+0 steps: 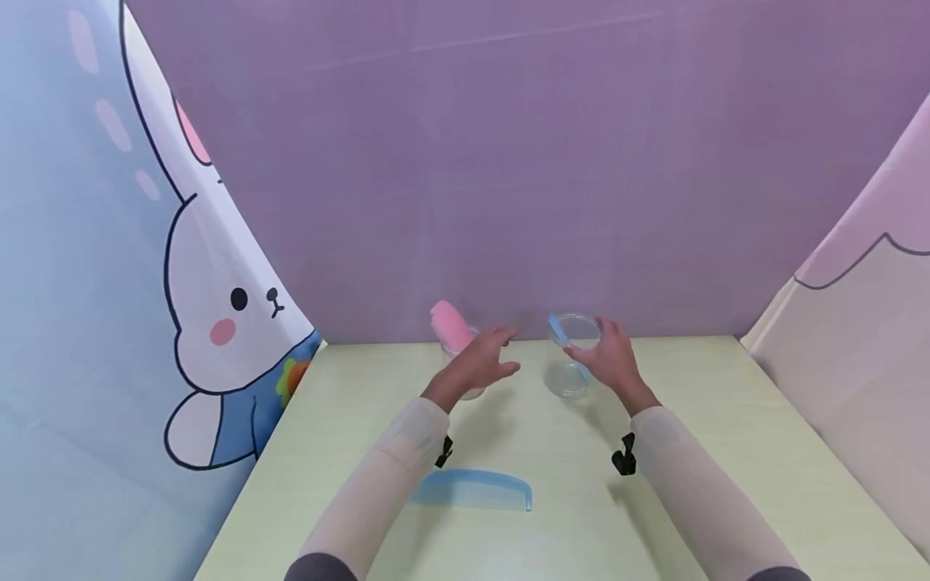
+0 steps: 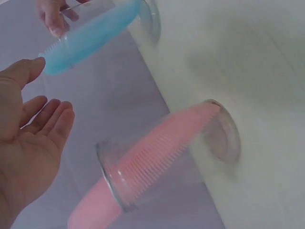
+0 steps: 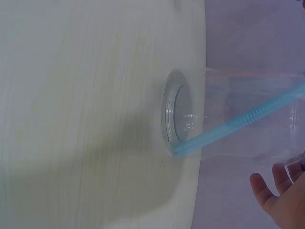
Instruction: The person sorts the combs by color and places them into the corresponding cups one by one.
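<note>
My right hand (image 1: 613,357) grips the rim of a clear cup (image 1: 565,381), thumb on the near side and fingers round the right. A blue comb (image 3: 238,121) leans inside that cup, its lower end at the base in the right wrist view. My left hand (image 1: 475,361), fingers spread and holding nothing, hovers beside a second clear cup (image 2: 106,167). Inside it a pink comb (image 2: 157,148) leans, its upper end sticking out above the rim. In the head view the left hand partly hides this cup.
Another blue comb (image 1: 475,489) lies flat on the pale table (image 1: 567,516), near my left forearm. Behind the cups hangs a purple cloth (image 1: 472,161) at the table's far edge. Printed cloths stand at the left (image 1: 87,323) and right (image 1: 857,355).
</note>
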The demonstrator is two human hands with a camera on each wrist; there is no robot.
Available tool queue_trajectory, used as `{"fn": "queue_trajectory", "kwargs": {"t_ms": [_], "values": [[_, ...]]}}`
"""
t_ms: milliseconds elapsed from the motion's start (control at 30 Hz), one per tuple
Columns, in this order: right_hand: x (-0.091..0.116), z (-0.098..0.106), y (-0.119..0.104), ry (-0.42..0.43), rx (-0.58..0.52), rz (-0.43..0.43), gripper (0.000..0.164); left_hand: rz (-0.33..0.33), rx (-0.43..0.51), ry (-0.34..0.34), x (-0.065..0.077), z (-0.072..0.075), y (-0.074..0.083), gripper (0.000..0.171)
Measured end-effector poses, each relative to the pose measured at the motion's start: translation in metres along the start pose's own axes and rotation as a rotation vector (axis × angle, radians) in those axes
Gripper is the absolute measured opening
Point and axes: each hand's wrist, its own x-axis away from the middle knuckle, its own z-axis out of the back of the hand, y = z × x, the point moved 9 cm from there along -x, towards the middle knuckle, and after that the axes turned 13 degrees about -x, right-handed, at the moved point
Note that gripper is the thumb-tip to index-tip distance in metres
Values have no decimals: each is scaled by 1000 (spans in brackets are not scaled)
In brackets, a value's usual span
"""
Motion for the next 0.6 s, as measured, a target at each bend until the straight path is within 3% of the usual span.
{"fn": "queue_trajectory", "kwargs": {"t_ms": [233, 600], "values": [[-2, 1, 2, 4, 8, 4, 101, -9, -65, -16, 9, -8, -3, 57], [-1, 1, 1, -6, 4, 8, 101, -25, -162, -107, 39, -28, -16, 48]]}}
